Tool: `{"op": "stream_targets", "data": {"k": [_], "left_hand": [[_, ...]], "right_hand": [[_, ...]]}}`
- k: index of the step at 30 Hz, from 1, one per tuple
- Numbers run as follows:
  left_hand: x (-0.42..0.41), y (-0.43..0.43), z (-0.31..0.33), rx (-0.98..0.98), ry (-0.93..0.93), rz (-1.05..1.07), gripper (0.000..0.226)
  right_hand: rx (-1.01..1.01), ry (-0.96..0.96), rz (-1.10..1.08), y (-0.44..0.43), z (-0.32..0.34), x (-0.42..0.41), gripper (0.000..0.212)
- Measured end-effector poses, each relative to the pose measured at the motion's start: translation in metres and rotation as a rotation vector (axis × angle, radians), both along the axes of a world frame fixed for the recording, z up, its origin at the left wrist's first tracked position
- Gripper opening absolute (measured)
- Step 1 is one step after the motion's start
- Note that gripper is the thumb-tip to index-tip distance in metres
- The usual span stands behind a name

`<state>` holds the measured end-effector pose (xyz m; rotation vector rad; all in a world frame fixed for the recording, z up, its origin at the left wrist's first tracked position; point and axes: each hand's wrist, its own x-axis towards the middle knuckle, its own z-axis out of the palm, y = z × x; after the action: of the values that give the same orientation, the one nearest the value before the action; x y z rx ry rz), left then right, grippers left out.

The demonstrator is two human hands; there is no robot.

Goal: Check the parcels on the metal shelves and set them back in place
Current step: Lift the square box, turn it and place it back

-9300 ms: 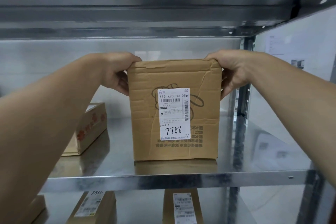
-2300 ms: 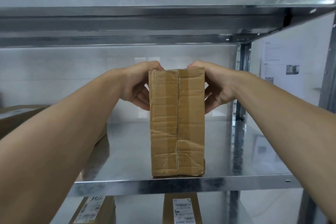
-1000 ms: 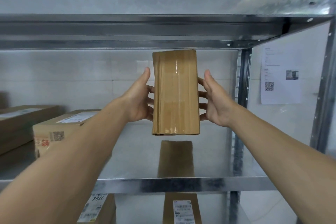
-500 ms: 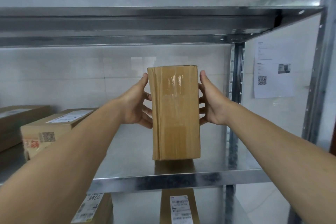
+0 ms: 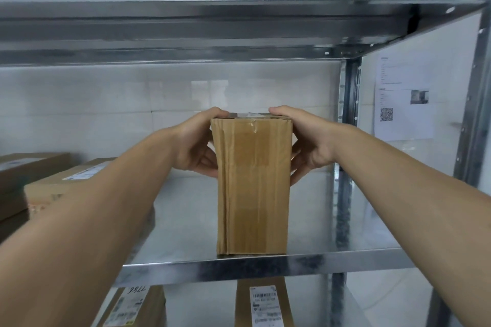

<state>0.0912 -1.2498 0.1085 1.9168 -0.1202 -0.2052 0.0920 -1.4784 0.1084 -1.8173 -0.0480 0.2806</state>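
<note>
Galvanised metal shelf [image 5: 345, 260], middle tier: cardboard parcel [image 5: 252, 188] stands upright at the front edge, base apparently down. Left hand [image 5: 196, 146] and right hand [image 5: 305, 141] grip its top corners, fingers curled round the sides. Release not yet made; labelled parcels [image 5: 264, 302] below probably remain to check.

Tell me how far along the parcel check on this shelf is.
Done: the cardboard parcel stands upright at the front edge of the metal shelf. In hand: the left hand and right hand grip its top corners. Left: letting go; whether the boxes at the left and the labelled parcels below have been checked cannot be told.
</note>
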Motion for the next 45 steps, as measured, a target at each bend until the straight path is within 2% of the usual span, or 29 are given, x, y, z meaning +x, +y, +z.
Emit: {"op": "stream_targets", "data": {"k": [5,10,17,18,21,22,24,26,33,41,45], "left_hand": [[0.005,0.006,-0.001,-0.028,0.027,-0.019,0.044],[0.007,0.003,-0.001,-0.011,0.015,-0.045,0.049],[0.006,0.005,-0.002,-0.003,0.035,0.003,0.044],[0.007,0.007,-0.003,-0.011,0.045,0.018,0.049],[0.015,0.016,-0.008,-0.035,0.101,0.052,0.090],[0.016,0.018,-0.011,-0.031,0.105,0.075,0.096],[0.017,0.019,-0.020,0.000,0.119,0.141,0.094],[0.014,0.019,-0.032,0.017,0.175,0.174,0.091],[0.012,0.012,-0.061,-0.061,0.261,0.166,0.089],[0.019,-0.003,-0.063,-0.182,0.178,0.140,0.078],[0.021,-0.009,-0.056,-0.125,0.099,0.158,0.067]], "right_hand": [[-0.044,-0.013,0.000,0.009,0.006,-0.001,0.059],[-0.044,-0.096,0.008,0.014,0.010,-0.009,0.022],[-0.022,-0.117,0.003,0.014,0.010,-0.012,0.023],[-0.021,-0.112,0.002,0.013,0.009,-0.012,0.023],[-0.005,-0.100,-0.001,0.011,0.008,-0.011,0.022],[0.012,-0.101,-0.005,0.009,0.007,-0.010,0.024],[0.066,-0.096,-0.007,0.003,0.004,-0.008,0.027],[0.131,-0.086,-0.006,-0.005,0.001,-0.006,0.022],[0.245,-0.092,-0.126,-0.046,-0.008,-0.014,0.024],[0.266,-0.101,-0.258,-0.088,-0.034,-0.013,0.025],[0.281,-0.098,-0.287,-0.102,-0.059,0.001,0.021]]}}
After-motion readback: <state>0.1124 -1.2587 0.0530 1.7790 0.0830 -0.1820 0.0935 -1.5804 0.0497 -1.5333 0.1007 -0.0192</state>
